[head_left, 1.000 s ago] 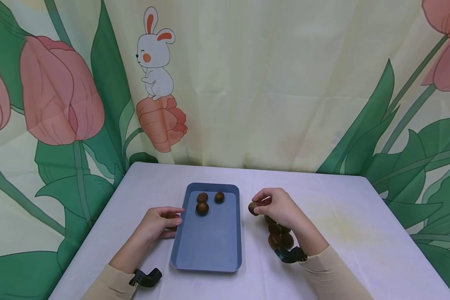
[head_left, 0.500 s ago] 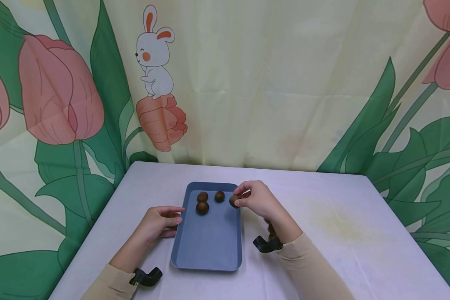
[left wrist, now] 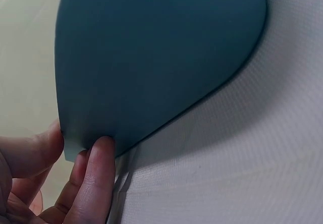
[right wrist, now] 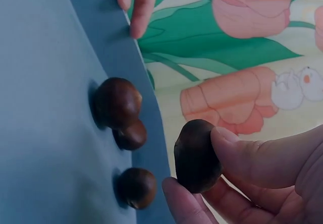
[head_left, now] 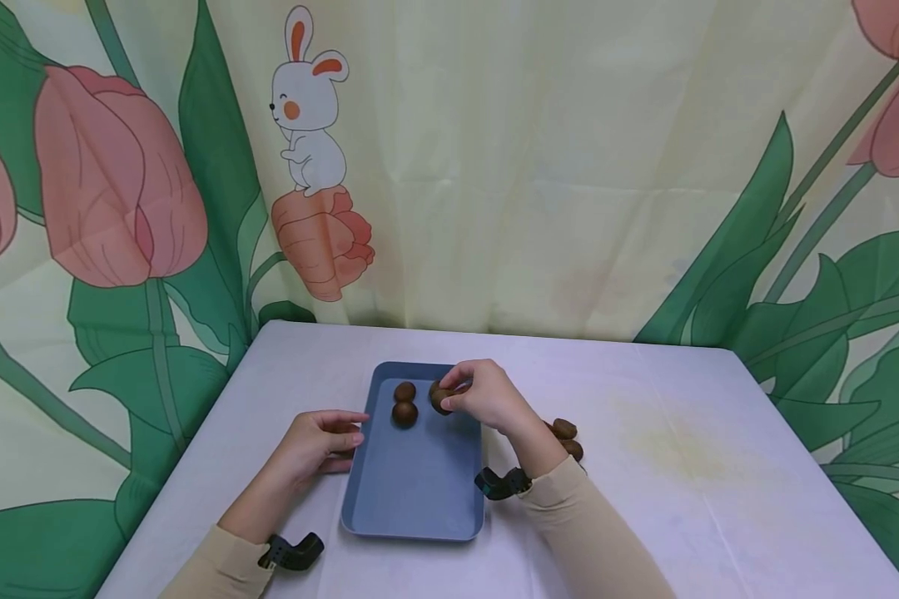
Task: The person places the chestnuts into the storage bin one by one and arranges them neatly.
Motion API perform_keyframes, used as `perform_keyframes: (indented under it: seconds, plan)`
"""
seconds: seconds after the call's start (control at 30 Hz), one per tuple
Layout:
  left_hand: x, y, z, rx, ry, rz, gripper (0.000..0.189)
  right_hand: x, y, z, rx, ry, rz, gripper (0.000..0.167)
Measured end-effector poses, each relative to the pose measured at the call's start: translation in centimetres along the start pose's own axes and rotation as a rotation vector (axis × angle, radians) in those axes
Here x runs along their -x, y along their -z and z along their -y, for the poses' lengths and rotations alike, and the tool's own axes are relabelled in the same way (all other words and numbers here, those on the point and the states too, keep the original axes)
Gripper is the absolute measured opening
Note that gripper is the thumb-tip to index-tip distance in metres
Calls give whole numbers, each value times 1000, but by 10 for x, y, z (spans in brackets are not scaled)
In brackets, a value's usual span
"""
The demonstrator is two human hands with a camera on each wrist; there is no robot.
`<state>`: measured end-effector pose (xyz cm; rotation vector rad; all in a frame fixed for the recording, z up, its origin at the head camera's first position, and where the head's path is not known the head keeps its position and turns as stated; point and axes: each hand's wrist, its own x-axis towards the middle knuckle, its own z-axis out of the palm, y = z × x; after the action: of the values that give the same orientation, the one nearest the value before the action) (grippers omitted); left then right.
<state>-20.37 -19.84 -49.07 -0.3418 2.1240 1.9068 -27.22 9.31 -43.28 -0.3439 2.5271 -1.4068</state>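
Note:
Over the far right part of the blue tray (head_left: pixel 412 499), my right hand (head_left: pixel 490 398) pinches a dark brown chestnut (right wrist: pixel 196 156) between thumb and fingers. In the right wrist view, three other chestnuts lie in the tray: a large one (right wrist: pixel 117 103) against a smaller one (right wrist: pixel 132 134), and a single one (right wrist: pixel 135 188) apart from them. The head view shows the held chestnut overlapping that single one. My left hand (head_left: pixel 318 445) is at the tray's left side, its fingertips (left wrist: pixel 103 148) touching the outer wall and rim, fingers loosely extended.
More chestnuts (head_left: pixel 566 429) lie on the white tablecloth (head_left: pixel 689 499) right of the tray, partly hidden behind my right forearm. A wrist camera (head_left: pixel 504 483) sticks out from the right wrist over the tray's right edge. A printed curtain (head_left: pixel 524 166) hangs behind the table.
My right hand has carried the chestnut leftward from beside the chestnuts on the cloth, across the tray's right rim, to over the tray. My left hand has stayed at the tray's side.

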Motion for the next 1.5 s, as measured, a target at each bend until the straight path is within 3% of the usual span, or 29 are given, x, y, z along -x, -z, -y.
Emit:
perform_keyframes:
  seconds: [0.57, 1.0, 1.5]
  plan:
    - [-1, 1, 1, 1, -2, 7, 40, -15, -27, -7, 159, 17, -28, 15]
    - [0, 0, 0, -9, 0, 0, 39, -15, -29, -7, 303, 33, -15, 14]
    - [-1, 2, 1, -11, -10, -3, 39, -13, -29, -3, 344, 75, -27, 14]
